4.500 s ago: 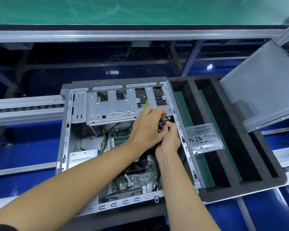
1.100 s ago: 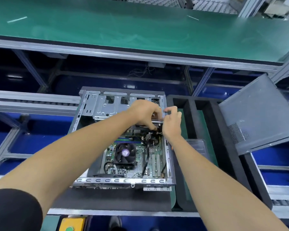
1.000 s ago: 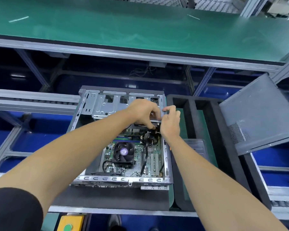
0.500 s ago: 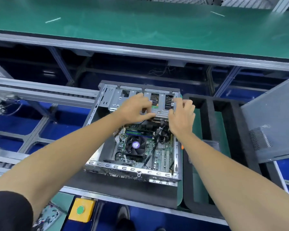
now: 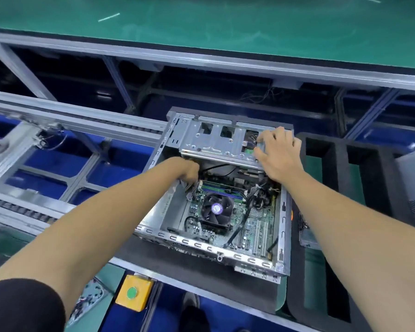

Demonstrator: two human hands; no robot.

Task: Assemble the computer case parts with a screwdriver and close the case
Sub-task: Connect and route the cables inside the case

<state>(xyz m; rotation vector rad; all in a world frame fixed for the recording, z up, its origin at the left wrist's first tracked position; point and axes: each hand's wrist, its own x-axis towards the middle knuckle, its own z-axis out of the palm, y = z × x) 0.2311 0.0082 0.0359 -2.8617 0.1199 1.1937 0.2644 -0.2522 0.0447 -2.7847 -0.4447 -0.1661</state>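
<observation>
The open grey metal computer case lies on its side, its upper face uncovered. At its far end the silver perforated drive-cage plate roofs the interior, leaving only a low gap beneath, where the left hand reaches in. The right hand rests spread on that plate's right end. In the case's middle the black round cooler fan stands up, and black cables crowd the space to its right. Right of the case, black foam dividers stand between open slots.
</observation>
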